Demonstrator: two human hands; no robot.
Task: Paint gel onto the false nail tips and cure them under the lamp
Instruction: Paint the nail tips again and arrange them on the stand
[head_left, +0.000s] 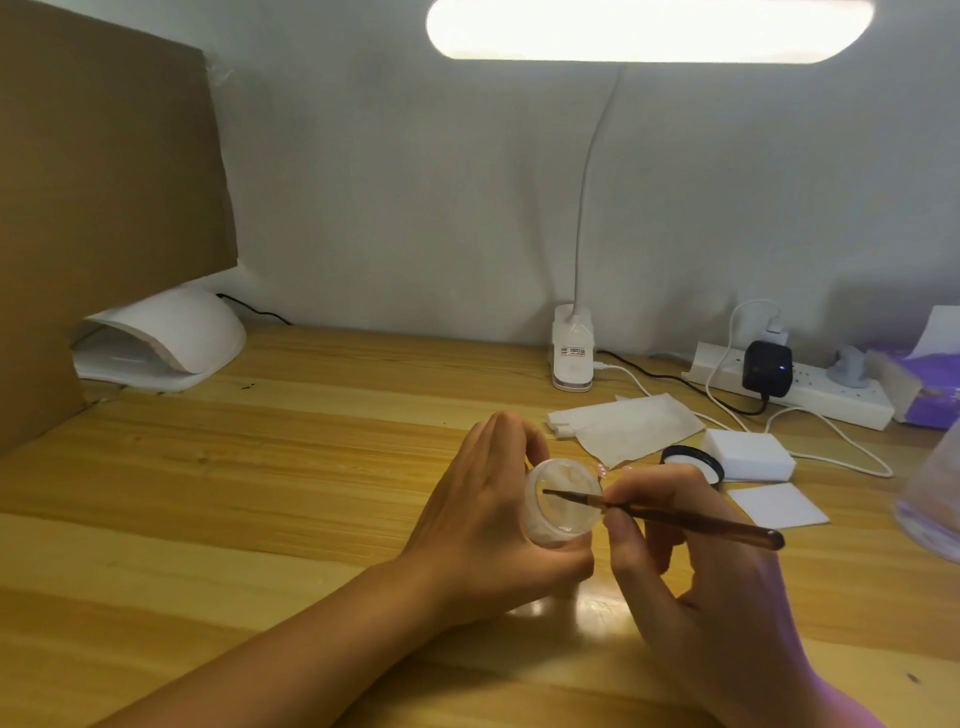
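My left hand (488, 514) grips a small clear gel jar (563, 504), tilted so its open mouth faces right. My right hand (691, 561) pinches a thin brown brush (691, 519) near its ferrule. The brush tip reaches inside the jar's mouth. The jar's black lid (691, 460) lies on the wooden desk (260, 493) just behind my right hand. A white curing lamp (166, 338) sits at the back left, its opening facing forward. I cannot make out nail tips clearly; small pink spots show just behind the jar.
A clip desk lamp (571, 358) stands at the back centre. Paper tissues (628, 426), a white block (748, 454) and a white square pad (776, 504) lie at right. A power strip (810, 389) with cables runs along the back right. Brown cardboard (104, 197) stands at left.
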